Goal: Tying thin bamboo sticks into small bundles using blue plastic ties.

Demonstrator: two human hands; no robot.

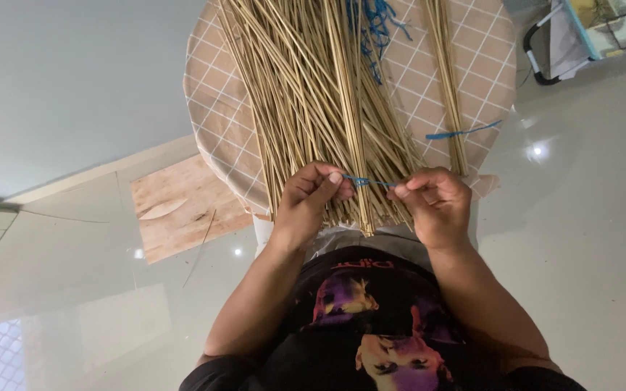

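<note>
Left hand [311,194] and right hand [432,197] each pinch an end of a short blue string [368,181], drawn taut across a bundle of pale reed sticks [313,94]. Bundle lies on round checked tabletop [215,108]. Loose blue strand [462,132] at right; wooden board [179,206] on floor, left.

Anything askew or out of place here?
One stray stick lies on the floor beside the wooden board, apart from the stick pile on the table. A loose blue string lies apart too.
</note>
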